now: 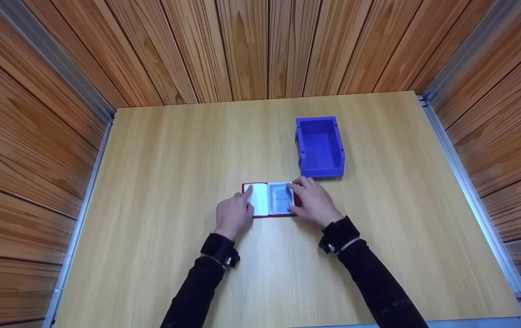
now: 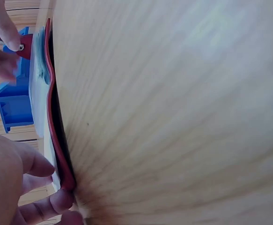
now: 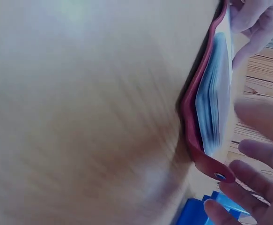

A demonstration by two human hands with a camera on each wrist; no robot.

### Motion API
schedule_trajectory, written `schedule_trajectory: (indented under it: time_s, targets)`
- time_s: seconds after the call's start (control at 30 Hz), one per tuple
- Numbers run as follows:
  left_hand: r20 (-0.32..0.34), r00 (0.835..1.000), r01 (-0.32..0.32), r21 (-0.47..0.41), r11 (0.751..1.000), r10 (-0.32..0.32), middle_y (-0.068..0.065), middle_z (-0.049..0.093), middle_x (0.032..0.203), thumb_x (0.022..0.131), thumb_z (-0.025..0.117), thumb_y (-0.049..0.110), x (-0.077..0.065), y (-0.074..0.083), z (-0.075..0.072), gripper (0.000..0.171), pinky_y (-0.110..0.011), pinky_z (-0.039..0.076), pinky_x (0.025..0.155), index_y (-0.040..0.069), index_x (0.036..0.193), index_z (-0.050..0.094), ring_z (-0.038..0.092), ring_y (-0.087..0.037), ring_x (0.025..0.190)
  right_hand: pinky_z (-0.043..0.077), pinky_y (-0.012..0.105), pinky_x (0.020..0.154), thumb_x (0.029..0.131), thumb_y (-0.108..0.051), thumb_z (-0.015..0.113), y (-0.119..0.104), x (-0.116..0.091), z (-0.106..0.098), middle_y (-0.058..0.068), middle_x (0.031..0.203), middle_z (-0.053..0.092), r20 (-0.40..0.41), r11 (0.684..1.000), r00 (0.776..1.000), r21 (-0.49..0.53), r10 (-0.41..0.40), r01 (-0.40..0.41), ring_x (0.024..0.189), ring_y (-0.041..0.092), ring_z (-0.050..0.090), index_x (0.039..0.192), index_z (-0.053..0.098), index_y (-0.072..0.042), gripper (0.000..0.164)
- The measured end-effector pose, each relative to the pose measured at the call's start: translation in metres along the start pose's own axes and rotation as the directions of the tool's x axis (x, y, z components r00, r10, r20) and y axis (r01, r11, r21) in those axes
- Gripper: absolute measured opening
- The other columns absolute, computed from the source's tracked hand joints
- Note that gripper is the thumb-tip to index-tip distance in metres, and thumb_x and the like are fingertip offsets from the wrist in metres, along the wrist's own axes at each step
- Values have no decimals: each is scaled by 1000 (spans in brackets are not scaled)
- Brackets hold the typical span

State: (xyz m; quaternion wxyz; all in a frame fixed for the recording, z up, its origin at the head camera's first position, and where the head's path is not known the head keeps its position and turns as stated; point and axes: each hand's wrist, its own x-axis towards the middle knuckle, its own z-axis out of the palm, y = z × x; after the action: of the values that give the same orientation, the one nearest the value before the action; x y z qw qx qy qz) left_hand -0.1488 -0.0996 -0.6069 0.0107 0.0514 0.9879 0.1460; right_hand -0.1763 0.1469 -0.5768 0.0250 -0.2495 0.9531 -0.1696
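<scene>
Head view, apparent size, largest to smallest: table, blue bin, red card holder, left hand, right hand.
1. Table
2. Blue bin
3. Red card holder, left hand and right hand: too close to rank; fingers cover part of the holder.
</scene>
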Motion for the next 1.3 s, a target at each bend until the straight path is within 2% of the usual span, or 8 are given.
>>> schedule_trajectory:
  time_s: [0.13, 0.3, 0.6, 0.73, 1.0, 1.2, 1.3]
  targets:
    - [9, 1000, -9, 1, 1000, 9, -2, 53, 74, 90, 53, 25, -1, 1, 0, 54, -31, 30, 47, 20, 143, 47, 40, -17, 49, 36, 45, 100, 70, -47, 82, 0, 2, 2, 7, 133, 46, 113, 998, 993, 31, 42, -46, 121, 24, 42, 145, 42, -12, 92]
    - [-4, 1000, -6, -9, 1000, 6, -2, 53, 75, 89, 54, 24, -2, 0, 0, 54, -31, 31, 48, 20, 142, 48, 40, -17, 49, 34, 44, 104, 63, -49, 86, 3, 7, 5, 7, 134, 45, 176, 995, 982, 56, 71, -82, 124, 24, 40, 147, 38, -10, 105]
    - [-47, 999, -20, -30, 999, 19, -5, 62, 90, 87, 56, 23, -2, -2, 3, 52, -32, 35, 49, 20, 139, 53, 41, -16, 49, 38, 41, 100, 61, -47, 88, 7, 9, 6, 9, 128, 48, 141, 995, 988, 74, 59, -70, 118, 25, 44, 143, 44, -6, 102]
    - [-59, 998, -25, -34, 999, 23, -5, 62, 90, 87, 57, 22, -1, -2, 2, 51, -32, 35, 49, 19, 138, 54, 41, -15, 48, 39, 43, 99, 62, -47, 87, 7, 8, 5, 10, 127, 49, 128, 995, 990, 79, 54, -65, 118, 26, 45, 143, 45, -7, 100]
    - [-30, 999, -18, -48, 999, 16, -5, 61, 90, 87, 57, 22, 0, -2, 0, 51, -32, 36, 52, 19, 138, 53, 43, -16, 51, 39, 42, 98, 65, -50, 84, 2, 7, 3, 8, 128, 47, 143, 993, 986, 74, 80, -92, 117, 24, 45, 147, 40, -13, 100]
    - [-8, 1000, -13, -61, 998, 12, -5, 61, 90, 88, 57, 22, 0, -2, 0, 51, -33, 38, 55, 18, 139, 52, 44, -18, 55, 40, 44, 93, 75, -57, 73, 0, 6, 6, 9, 125, 49, 109, 998, 993, 36, 43, -47, 113, 26, 46, 144, 45, -18, 84]
    - [11, 1000, -5, -69, 998, 6, -5, 60, 90, 89, 57, 22, 0, -2, 0, 52, -33, 38, 55, 18, 140, 51, 44, -18, 56, 40, 44, 92, 76, -57, 72, 0, 7, 9, 9, 124, 48, 110, 998, 993, 27, 45, -48, 112, 26, 45, 146, 43, -21, 84]
